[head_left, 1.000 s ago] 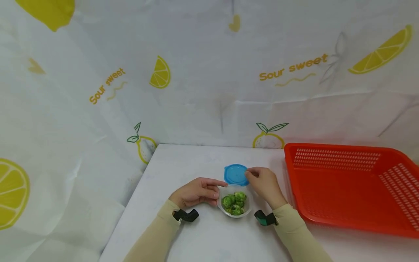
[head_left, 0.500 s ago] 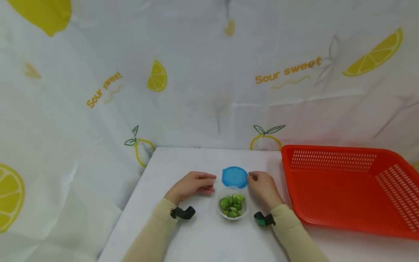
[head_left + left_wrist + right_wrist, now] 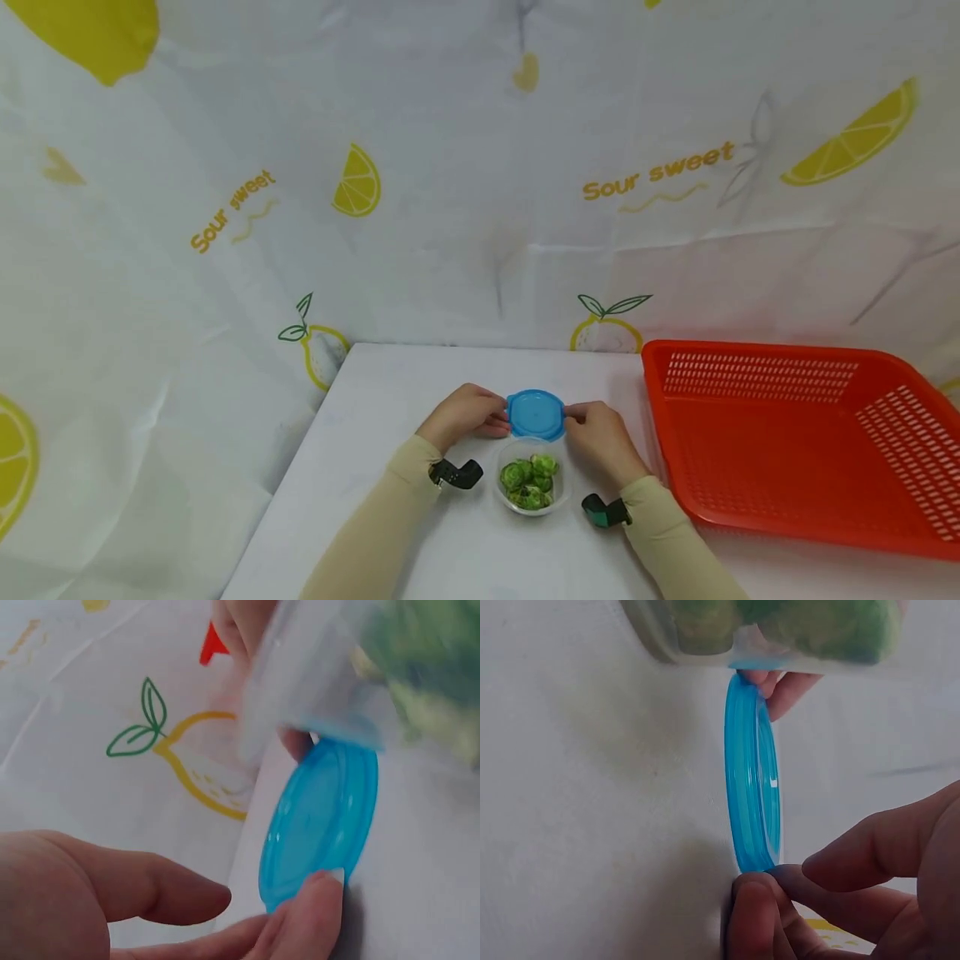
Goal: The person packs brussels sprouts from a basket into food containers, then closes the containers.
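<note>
A round blue plastic lid (image 3: 536, 414) lies on the white table just behind a clear plastic container (image 3: 534, 511). Several Brussels sprouts (image 3: 530, 481) fill the container, which has no lid on it. My left hand (image 3: 467, 414) has its fingertips at the lid's left edge; in the left wrist view its thumb (image 3: 180, 894) stands apart from the lid (image 3: 319, 825). On the opposite side, my right hand (image 3: 603, 437) touches the lid's right edge with its fingers (image 3: 754, 904), the thumb away from the rim. Neither hand touches the container.
A large red plastic basket (image 3: 780, 442) with slotted walls stands on the right side of the table, close to my right forearm. Behind and to the left hangs a white sheet (image 3: 450, 208) printed with lemons. A black wrist camera (image 3: 456, 474) sits on each sleeve cuff.
My left hand has let go of the container's side and moved back to the lid's left edge. My right hand stays by the lid's right edge. The view has shifted slightly.
</note>
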`<state>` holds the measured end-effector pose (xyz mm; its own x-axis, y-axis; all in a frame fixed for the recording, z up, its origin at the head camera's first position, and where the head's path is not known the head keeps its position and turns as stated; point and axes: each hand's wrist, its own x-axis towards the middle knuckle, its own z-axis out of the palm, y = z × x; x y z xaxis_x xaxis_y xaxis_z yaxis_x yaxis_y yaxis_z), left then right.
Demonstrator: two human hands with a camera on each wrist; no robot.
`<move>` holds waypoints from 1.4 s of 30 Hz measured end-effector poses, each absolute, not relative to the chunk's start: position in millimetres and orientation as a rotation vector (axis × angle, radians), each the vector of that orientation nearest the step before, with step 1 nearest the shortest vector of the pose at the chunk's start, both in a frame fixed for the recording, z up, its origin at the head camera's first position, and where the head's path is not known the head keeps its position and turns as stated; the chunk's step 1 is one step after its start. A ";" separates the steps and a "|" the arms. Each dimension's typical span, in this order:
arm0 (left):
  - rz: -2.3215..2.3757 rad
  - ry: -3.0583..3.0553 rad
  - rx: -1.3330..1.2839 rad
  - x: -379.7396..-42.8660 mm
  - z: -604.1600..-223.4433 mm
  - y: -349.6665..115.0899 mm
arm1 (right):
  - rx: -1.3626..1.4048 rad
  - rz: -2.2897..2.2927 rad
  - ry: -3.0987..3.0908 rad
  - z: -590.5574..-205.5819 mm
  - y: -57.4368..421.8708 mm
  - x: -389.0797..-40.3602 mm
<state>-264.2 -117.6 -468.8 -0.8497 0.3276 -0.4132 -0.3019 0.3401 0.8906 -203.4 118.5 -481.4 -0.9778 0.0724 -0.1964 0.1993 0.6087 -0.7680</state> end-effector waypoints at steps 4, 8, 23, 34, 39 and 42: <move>1.601 2.000 -0.054 -261.1 -469.4 -117.1 | 0.234 -1.318 2.691 -481.7 116.0 -199.8; 1.721 1.852 -0.142 -260.8 -470.6 -117.3 | 0.255 -1.340 2.742 -479.2 117.6 -196.5; 1.866 1.792 -0.052 -253.3 -444.7 -125.5 | 0.300 -1.622 2.830 -455.3 115.5 -189.4; 1.838 1.911 0.141 -230.0 -415.9 -142.8 | 0.107 -1.715 2.772 -420.8 118.1 -160.2; 1.808 1.916 0.171 -214.3 -409.3 -151.1 | -0.015 -1.630 2.788 -417.2 122.4 -143.8; 1.805 1.919 0.203 -206.6 -409.0 -154.2 | -0.077 -1.579 2.819 -416.2 123.8 -136.3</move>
<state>-206.6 -154.2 -409.0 -0.8667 0.4318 -0.2496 -0.2227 0.1126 0.9684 -136.3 123.8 -416.2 -0.9948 0.0026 0.1019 -0.0856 0.5226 -0.8483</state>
